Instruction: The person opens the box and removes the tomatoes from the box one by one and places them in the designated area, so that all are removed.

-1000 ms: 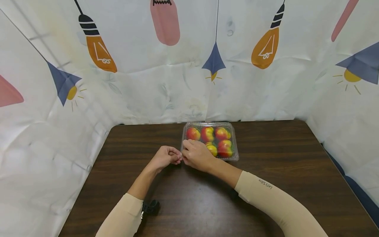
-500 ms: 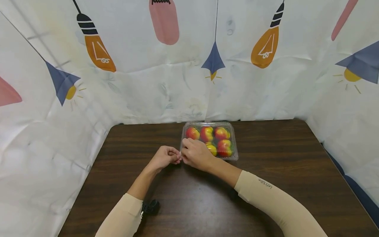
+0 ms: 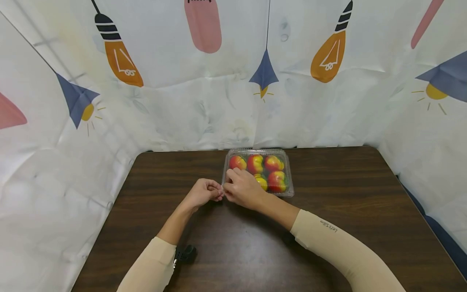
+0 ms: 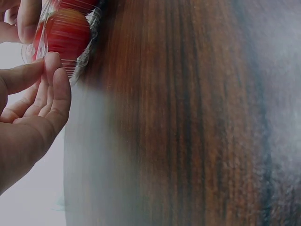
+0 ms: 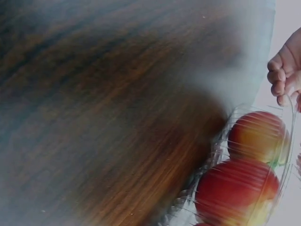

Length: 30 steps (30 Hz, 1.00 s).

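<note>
A clear plastic clamshell box (image 3: 289, 178) of red-and-yellow fruits (image 3: 276, 181) lies at the back of the table. My left hand (image 3: 206, 192) pinches the rim at the box's front left corner between thumb and fingertips, plain in the left wrist view, where the left hand (image 4: 35, 106) sits below the corner. Close beside it, my right hand (image 3: 242, 188) reaches across the box's front left part with fingers curled at the same rim, hiding some fruit. The lid looks closed over the fruits. In the right wrist view, fruits (image 5: 235, 193) show through the ribbed plastic wall.
The dark wood-grain table (image 3: 339, 182) spreads to both sides and in front of the box. A printed cloth (image 3: 175, 113) hangs behind and at the sides. A black strap device (image 3: 186, 254) shows by the left forearm.
</note>
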Motion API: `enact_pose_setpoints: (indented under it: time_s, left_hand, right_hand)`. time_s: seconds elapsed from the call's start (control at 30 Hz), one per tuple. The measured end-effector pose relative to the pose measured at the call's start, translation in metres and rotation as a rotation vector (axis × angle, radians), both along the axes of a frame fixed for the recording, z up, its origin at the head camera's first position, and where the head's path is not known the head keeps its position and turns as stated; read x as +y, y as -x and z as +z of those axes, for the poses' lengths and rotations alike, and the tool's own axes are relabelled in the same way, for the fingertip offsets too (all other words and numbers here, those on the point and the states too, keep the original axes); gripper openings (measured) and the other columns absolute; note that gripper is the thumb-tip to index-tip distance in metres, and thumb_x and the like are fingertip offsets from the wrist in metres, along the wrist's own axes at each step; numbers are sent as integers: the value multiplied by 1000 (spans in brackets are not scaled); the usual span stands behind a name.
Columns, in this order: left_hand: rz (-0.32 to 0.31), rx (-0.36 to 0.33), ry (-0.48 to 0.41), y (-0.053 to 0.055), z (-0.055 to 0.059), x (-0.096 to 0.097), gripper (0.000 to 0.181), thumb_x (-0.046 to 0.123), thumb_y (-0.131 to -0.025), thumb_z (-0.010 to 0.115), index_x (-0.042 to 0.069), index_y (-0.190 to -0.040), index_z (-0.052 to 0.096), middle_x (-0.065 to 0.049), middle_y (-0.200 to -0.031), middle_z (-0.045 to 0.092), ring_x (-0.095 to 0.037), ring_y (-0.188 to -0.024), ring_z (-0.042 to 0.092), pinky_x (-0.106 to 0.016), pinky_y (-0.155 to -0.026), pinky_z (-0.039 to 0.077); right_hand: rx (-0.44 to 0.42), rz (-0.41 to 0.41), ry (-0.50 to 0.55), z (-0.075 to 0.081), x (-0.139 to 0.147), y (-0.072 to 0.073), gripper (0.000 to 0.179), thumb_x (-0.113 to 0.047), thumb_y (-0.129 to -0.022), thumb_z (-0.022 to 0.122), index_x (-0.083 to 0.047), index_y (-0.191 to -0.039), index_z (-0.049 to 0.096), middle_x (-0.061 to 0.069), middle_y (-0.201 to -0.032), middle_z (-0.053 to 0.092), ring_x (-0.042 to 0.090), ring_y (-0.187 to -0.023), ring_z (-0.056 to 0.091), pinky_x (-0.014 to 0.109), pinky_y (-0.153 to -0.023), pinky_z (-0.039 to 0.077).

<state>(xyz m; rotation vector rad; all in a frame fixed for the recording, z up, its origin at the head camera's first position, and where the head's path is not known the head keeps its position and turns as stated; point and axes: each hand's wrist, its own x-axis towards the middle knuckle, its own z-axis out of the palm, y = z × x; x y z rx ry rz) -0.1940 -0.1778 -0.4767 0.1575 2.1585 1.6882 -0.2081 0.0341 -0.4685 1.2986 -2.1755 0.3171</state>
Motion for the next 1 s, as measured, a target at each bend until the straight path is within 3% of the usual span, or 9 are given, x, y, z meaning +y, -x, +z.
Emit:
enact_pose_setpoints:
  time_s: [0.13,0.4,0.6,0.8,1.0]
  left_hand:
    - [12,3,6,0,0,0,13,-6,-98,60,-16,-103,66,-12,-84,74,-13,-73,71,-37,-77,67]
    - [41,-8,22,-4,1,1,14,-4,-99,62,-15,-106,67,-10,-85,74,-12,-74,71,-27,-71,65]
    - [60,-3,26,-6,2,-1,20,0,-98,68,-13,-112,67,-13,-91,75,-14,-78,73,-37,-80,66]
    - [55,61,78,-9,8,-7,24,4,-98,68,-11,-117,67,-25,-103,73,-28,-90,74,-45,-85,65]
    - [94,145,178,-12,16,-9,23,7,-97,71,-5,-117,70,-19,-109,73,-35,-100,72,-39,-82,63]
  right_hand:
    - [-13,2,-21,0,2,0,10,-30,-88,80,-20,-86,77,1,-93,56,18,-83,54,27,-64,47]
    - [-74,21,-43,6,9,-3,14,-29,-86,85,-19,-92,79,2,-100,59,19,-87,55,29,-69,52]
    - [-143,59,-40,10,17,-5,19,-27,-83,88,-20,-97,78,3,-109,61,21,-95,58,30,-76,53]
    - [-236,126,-15,18,28,-8,25,-21,-83,89,-17,-104,77,6,-114,62,23,-103,60,34,-85,57]
    - [-335,166,-35,26,43,-11,28,-20,-84,89,-15,-107,75,5,-115,62,22,-106,60,34,-91,58]
